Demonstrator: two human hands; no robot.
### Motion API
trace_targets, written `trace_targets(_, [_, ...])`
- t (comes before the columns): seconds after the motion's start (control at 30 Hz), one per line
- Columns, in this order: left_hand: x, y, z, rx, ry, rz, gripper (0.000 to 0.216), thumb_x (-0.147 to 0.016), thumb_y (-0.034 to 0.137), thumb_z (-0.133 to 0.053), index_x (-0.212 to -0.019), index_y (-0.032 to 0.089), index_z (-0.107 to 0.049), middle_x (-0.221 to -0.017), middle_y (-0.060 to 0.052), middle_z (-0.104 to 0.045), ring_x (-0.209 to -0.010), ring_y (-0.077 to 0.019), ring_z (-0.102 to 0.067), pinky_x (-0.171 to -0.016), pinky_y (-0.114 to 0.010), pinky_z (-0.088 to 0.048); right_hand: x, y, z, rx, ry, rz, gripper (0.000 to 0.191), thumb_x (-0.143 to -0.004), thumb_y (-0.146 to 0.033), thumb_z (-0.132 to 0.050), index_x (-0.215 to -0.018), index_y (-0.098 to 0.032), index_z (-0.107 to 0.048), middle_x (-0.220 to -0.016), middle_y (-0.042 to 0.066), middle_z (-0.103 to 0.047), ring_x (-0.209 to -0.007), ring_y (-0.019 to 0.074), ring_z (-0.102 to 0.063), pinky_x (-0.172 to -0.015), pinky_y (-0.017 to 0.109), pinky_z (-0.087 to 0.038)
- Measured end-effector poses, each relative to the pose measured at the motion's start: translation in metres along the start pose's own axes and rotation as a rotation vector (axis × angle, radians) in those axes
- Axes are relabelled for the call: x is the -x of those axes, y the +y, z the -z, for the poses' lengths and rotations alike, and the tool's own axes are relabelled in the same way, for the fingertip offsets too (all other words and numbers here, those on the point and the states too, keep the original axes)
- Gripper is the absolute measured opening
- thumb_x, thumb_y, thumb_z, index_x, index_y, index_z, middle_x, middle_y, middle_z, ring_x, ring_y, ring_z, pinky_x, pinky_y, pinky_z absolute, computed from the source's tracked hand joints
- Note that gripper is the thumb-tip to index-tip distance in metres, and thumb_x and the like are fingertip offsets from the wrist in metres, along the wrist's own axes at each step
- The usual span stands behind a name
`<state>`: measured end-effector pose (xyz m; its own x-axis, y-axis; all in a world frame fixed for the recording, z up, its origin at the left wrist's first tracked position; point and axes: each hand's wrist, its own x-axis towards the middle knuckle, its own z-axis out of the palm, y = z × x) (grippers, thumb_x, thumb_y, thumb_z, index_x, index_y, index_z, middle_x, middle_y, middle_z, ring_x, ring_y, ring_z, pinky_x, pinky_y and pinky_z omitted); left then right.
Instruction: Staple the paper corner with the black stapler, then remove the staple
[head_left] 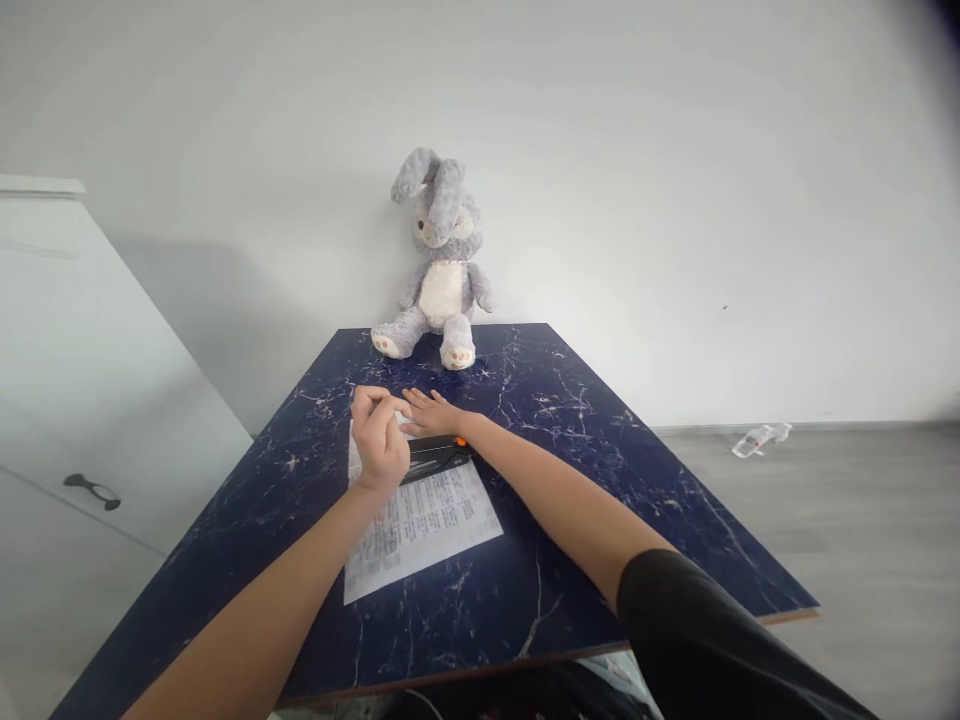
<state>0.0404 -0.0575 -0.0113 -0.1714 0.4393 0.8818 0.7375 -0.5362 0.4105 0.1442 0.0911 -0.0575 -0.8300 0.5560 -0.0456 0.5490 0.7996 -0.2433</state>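
Note:
A sheet of printed paper (pixel 427 525) lies at a slant on the dark blue marbled table (pixel 585 450). Across its upper part rests a black stapler (pixel 431 455) with an orange spot at its right end. My left hand (pixel 381 440) is raised over the paper, just left of the stapler, with its fingers curled in; whether anything is between them is hidden. Beyond the stapler, my right hand (pixel 435 413) lies flat near the paper's top edge, palm down and fingers stretched out to the left. My right forearm passes close by the stapler's orange end.
A grey plush rabbit (pixel 444 290) sits at the table's far edge against the white wall (pixel 637 180). White cabinet doors (pixel 97 380) with a black handle (pixel 91 491) stand at the left. Crumpled clear plastic (pixel 761 438) lies on the grey floor at right.

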Motion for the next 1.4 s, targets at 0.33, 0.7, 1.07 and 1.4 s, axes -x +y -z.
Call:
trace_targets(0.33, [-0.01,0.003,0.002,0.019,0.073,0.077,0.034,-0.099,0.015,-0.038,-0.071,0.02,-0.057,-0.088,-0.006,-0.051,-0.085,-0.0213,-0.056,-0.079,-0.036,-0.048,0.026,-0.004,0.003,-0.031,-0.006,0.267,0.05,-0.11,-0.037,-0.042,-0.159,-0.041,-0.033,-0.169,0.001,-0.027,-0.159,0.0275,-0.015,-0.124,0.066,-0.004])
trace_targets(0.7, [0.018,-0.015,-0.034,0.072,-0.775,0.002,0.04,-0.088,0.001,-0.04,-0.106,0.022,-0.07,-0.113,-0.008,-0.064,-0.105,-0.0226,-0.063,-0.096,-0.039,-0.051,0.139,0.068,0.002,-0.002,0.09,0.058,0.052,-0.11,-0.038,-0.038,-0.162,-0.034,-0.031,-0.168,0.007,-0.03,-0.157,0.03,-0.022,-0.123,0.067,-0.01])
trace_targets(1.07, [0.032,-0.013,-0.039,-0.192,-0.982,-0.138,0.035,-0.103,0.027,-0.044,-0.133,0.024,-0.063,-0.141,-0.012,-0.059,-0.132,-0.0321,-0.053,-0.108,-0.051,-0.043,0.186,0.045,0.05,-0.421,0.321,-0.016,0.048,-0.107,-0.052,-0.039,-0.122,-0.019,-0.069,-0.125,0.013,-0.071,-0.115,0.0278,-0.066,-0.103,0.045,-0.048])
trace_targets(1.4, [0.04,-0.028,-0.05,-0.308,-0.845,0.161,0.061,-0.093,0.057,-0.059,-0.143,0.021,-0.054,-0.153,-0.025,-0.044,-0.147,-0.0494,-0.031,-0.112,-0.068,-0.028,0.24,0.042,0.06,-0.36,0.316,-0.103,0.021,-0.093,-0.035,-0.064,-0.103,-0.017,-0.064,-0.092,0.007,-0.07,-0.074,0.0197,-0.063,-0.066,0.033,-0.047])
